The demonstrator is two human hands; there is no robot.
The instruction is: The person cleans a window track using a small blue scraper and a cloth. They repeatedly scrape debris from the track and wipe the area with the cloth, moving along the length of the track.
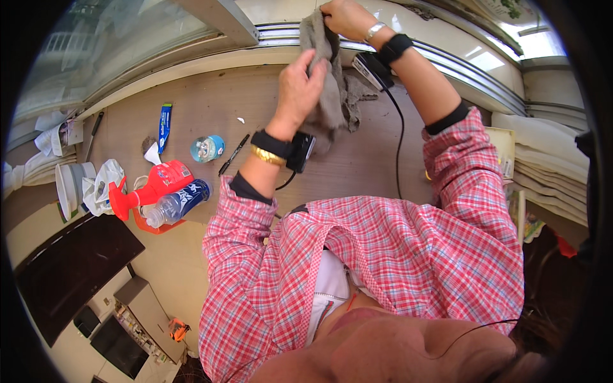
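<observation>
A grey-brown cloth hangs from the window track down onto the wooden sill top. My right hand is closed on its upper end, over the metal rails. Beside the cloth's left edge is my left hand, slightly blurred, with thumb and fingers apart; it seems to hold nothing. The lower part of the cloth lies crumpled on the wood. Each wrist carries a black strap with a small box, and dark cables run from them.
Left on the wooden surface are a black pen, a blue-labelled container, a blue tube, a red spray bottle, a clear bottle and a white plastic bag. A glass window pane stands behind. Pale curtains hang right.
</observation>
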